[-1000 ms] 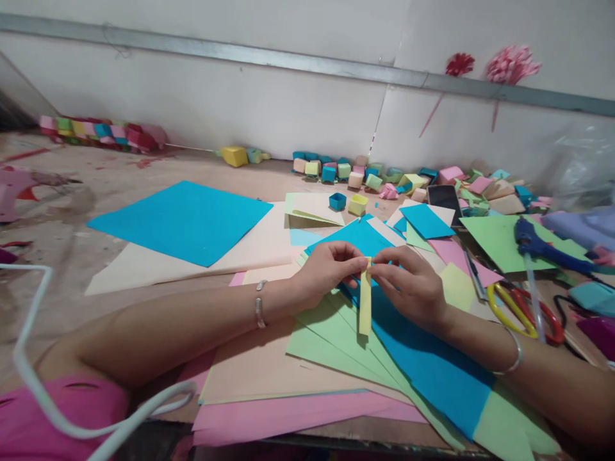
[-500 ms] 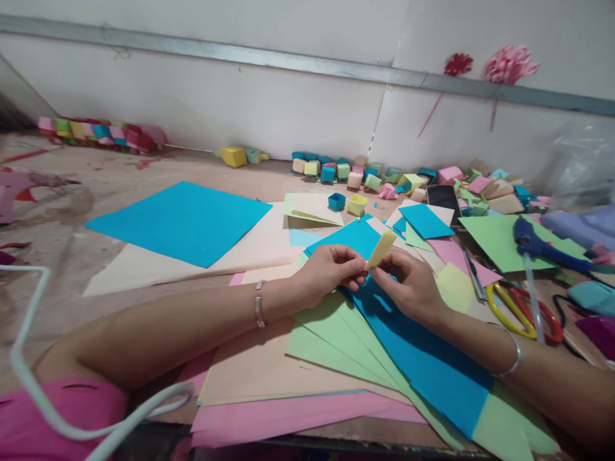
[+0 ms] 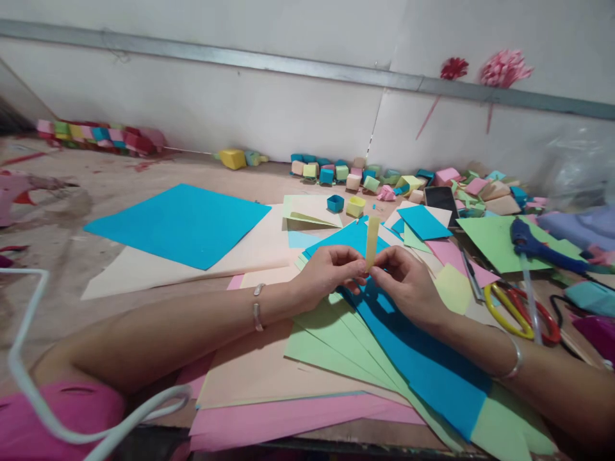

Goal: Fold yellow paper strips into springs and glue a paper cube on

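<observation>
Between my two hands a narrow yellow paper strip (image 3: 372,240) stands upright, its lower end pinched by fingertips from both sides. My left hand (image 3: 331,272) is closed on the strip's left edge, and my right hand (image 3: 406,282) is closed on its right edge. Beneath the hands lie a long blue paper sheet (image 3: 427,358) and fanned light green sheets (image 3: 336,342). Just beyond the strip sit a small blue paper box (image 3: 335,203) and a small yellow paper box (image 3: 356,206).
A large blue sheet (image 3: 182,224) lies to the left. On the right are a blue glue gun (image 3: 538,246), scissors (image 3: 509,310), a cutter knife (image 3: 473,275) and a phone (image 3: 441,203). Small paper cubes (image 3: 327,174) line the wall. A white cable (image 3: 22,358) loops at front left.
The yellow strip has turned from leaning right to nearly vertical between my fingers. Both hands stay in almost the same place, and the view has shifted slightly.
</observation>
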Motion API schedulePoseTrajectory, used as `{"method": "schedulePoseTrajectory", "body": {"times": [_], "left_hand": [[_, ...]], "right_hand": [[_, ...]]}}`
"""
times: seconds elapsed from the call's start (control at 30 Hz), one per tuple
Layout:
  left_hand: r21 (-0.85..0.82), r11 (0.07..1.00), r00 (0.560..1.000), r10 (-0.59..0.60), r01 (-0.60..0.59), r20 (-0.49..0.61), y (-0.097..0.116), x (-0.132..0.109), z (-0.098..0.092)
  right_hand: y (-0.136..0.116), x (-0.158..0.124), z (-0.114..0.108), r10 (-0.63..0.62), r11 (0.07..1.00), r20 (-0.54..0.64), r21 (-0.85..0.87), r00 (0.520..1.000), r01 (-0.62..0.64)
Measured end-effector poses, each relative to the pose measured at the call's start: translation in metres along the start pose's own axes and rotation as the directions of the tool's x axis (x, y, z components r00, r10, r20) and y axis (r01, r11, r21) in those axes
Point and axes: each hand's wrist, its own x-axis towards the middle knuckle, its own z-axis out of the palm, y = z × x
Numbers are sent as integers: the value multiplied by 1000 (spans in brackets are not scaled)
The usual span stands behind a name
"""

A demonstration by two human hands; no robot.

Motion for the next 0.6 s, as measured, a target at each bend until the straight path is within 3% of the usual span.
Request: {"method": "schedulePoseTrajectory", "body": {"times": [0.27, 0.6], "left_hand": [[75, 997, 998, 21, -16, -57, -1, 1, 0], [117, 993, 997, 14, -5, -79, 5, -1, 4]], "right_hand": [[3, 1, 1, -8, 997, 13, 75, 1000, 7], [-1, -1, 2, 25, 1000, 29, 10, 999, -25]]}}
